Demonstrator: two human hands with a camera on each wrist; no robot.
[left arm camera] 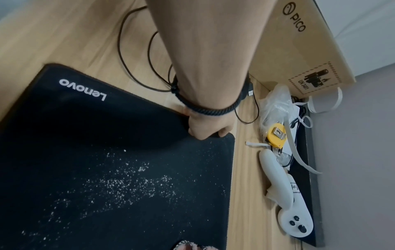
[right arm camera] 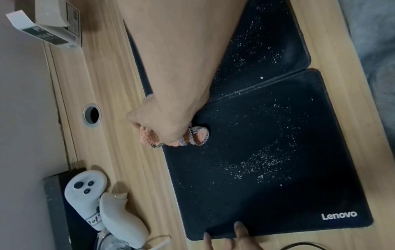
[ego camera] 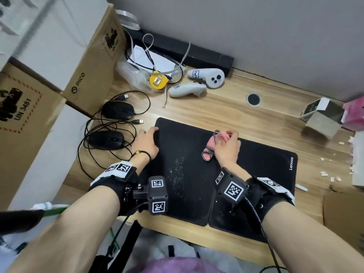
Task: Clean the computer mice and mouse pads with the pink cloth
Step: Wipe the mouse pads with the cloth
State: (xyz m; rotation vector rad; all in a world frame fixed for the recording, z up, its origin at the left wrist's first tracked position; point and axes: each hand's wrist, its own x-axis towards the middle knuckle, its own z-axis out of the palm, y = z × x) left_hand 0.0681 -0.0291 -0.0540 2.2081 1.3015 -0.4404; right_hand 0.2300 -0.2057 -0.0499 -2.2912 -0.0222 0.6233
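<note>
Desk [ego camera: 226, 99]: hands [ego camera: 226, 148] apparently bunch pink cloth [ego camera: 211, 143].

Your left mouse pad [ego camera: 183, 174] lies open across its middle, crumbs only. To its left, two mice [ego camera: 107, 139] and looped cables [ego camera: 94, 154] crowd the desk up to the cardboard boxes [ego camera: 92, 62]. Behind, controllers [ego camera: 206, 76] block the wall side.
</note>
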